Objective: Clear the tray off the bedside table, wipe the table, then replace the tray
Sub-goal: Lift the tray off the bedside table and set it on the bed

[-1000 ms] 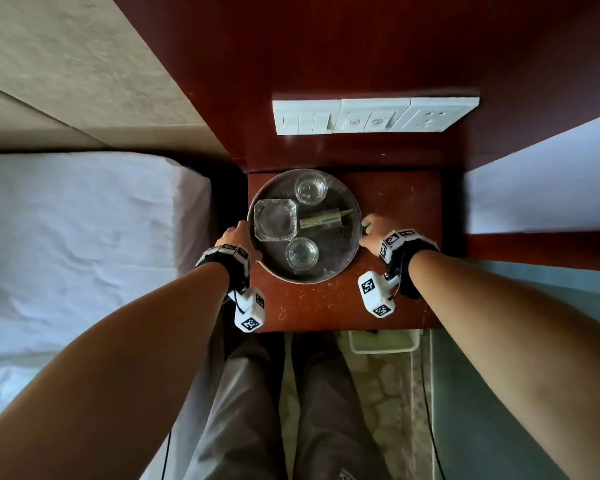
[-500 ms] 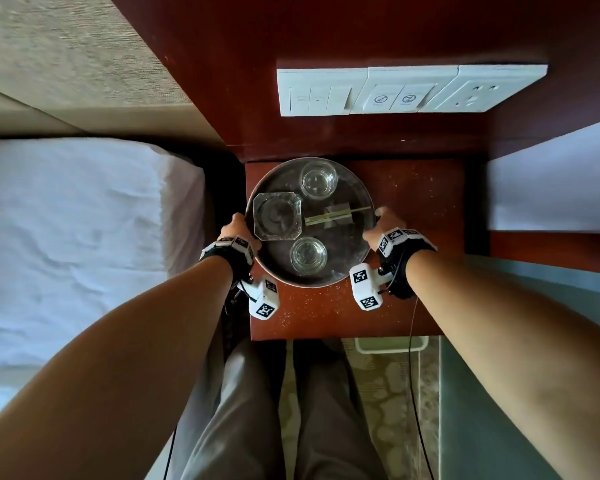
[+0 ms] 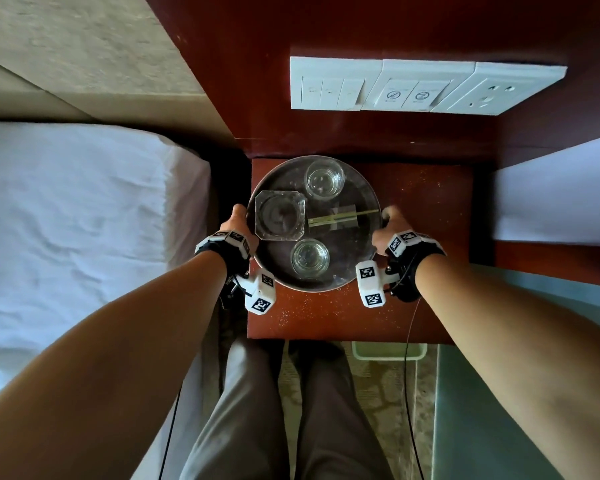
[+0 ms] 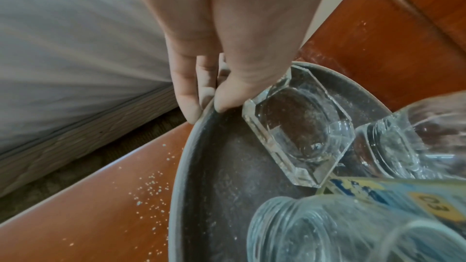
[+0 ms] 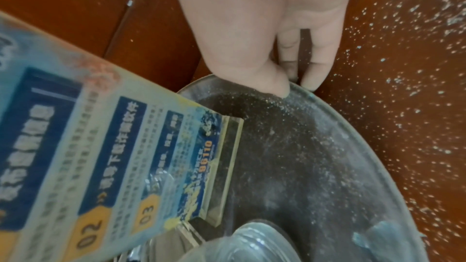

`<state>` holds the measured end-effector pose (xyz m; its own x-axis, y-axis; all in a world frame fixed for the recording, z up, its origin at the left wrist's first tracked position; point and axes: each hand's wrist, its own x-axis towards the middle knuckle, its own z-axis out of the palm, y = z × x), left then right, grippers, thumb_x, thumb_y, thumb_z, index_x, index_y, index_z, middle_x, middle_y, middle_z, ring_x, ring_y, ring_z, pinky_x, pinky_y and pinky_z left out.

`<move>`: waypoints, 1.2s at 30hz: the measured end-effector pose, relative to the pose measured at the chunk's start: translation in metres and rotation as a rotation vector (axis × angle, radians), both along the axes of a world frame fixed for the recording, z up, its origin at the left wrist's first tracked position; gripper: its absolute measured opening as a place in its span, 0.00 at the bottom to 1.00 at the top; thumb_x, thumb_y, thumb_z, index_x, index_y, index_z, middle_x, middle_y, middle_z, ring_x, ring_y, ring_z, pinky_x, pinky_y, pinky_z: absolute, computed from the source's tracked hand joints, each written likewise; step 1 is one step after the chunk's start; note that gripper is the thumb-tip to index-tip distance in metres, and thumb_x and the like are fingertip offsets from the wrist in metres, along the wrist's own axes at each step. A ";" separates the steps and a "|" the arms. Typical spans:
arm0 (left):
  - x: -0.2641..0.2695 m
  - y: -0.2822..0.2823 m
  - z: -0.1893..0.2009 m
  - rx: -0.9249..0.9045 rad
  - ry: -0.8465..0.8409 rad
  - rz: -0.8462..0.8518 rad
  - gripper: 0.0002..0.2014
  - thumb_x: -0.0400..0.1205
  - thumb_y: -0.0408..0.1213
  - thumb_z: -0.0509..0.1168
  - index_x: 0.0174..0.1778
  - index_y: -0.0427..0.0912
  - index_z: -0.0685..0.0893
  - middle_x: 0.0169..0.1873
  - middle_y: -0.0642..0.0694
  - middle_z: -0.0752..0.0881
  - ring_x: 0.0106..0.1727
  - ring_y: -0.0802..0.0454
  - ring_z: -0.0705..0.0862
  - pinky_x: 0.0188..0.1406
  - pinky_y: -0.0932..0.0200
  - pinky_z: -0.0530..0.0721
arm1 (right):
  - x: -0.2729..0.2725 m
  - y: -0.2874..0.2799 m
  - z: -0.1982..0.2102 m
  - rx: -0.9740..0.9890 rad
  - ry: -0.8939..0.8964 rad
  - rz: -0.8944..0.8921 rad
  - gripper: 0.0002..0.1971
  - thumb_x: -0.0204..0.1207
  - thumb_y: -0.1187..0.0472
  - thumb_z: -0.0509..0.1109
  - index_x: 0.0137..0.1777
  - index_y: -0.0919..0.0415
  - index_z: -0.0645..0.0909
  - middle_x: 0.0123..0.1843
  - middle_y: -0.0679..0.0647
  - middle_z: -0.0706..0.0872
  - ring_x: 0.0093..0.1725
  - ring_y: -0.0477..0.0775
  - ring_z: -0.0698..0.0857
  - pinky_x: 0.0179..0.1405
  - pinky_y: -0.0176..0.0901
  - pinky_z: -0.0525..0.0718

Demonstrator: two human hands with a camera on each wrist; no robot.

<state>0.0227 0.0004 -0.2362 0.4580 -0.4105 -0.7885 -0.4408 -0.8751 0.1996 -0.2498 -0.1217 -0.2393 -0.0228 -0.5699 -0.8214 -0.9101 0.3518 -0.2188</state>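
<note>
A round dark metal tray (image 3: 352,271) is over the red-brown bedside table (image 3: 426,244). On it stand two clear glasses (image 3: 325,182) (image 3: 309,258), a square glass ashtray (image 3: 280,215) and an upright printed card in a clear stand (image 3: 340,218). My left hand (image 3: 238,225) grips the tray's left rim (image 4: 191,146), thumb inside and fingers (image 4: 188,95) outside. My right hand (image 3: 388,230) grips the right rim (image 5: 353,119) the same way, thumb on the inner edge. The card (image 5: 105,152) fills the left of the right wrist view.
White crumbs or grit (image 3: 420,188) are scattered over the table top (image 5: 408,63) and near its front edge (image 4: 151,190). A white bed (image 3: 77,220) lies left of the table. A white switch and socket panel (image 3: 423,86) sits on the wall behind. A pale bin (image 3: 385,351) stands below the table's front.
Both hands have closed onto the tray's rim, and the tray has come up off the table toward the camera. The view has moved closer to the table.
</note>
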 end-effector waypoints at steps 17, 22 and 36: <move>0.031 0.108 0.154 -0.048 0.049 0.166 0.26 0.67 0.35 0.69 0.55 0.55 0.62 0.47 0.41 0.86 0.45 0.43 0.84 0.49 0.50 0.85 | 0.055 0.038 0.163 -0.026 -0.086 0.224 0.19 0.56 0.61 0.67 0.46 0.44 0.68 0.42 0.60 0.85 0.36 0.63 0.88 0.30 0.51 0.88; 0.063 0.158 0.178 -0.107 0.097 0.341 0.29 0.58 0.34 0.68 0.51 0.56 0.63 0.44 0.35 0.88 0.41 0.37 0.88 0.44 0.39 0.90 | 0.102 0.056 0.204 -0.057 -0.145 0.335 0.23 0.54 0.67 0.71 0.49 0.51 0.71 0.43 0.62 0.85 0.39 0.62 0.87 0.37 0.54 0.89; 0.147 0.335 0.247 -0.317 0.061 0.682 0.23 0.72 0.20 0.67 0.57 0.44 0.69 0.50 0.33 0.84 0.32 0.41 0.87 0.19 0.55 0.87 | 0.262 0.165 0.245 -0.120 -0.172 0.688 0.21 0.51 0.62 0.70 0.44 0.46 0.71 0.42 0.56 0.87 0.42 0.60 0.88 0.47 0.60 0.89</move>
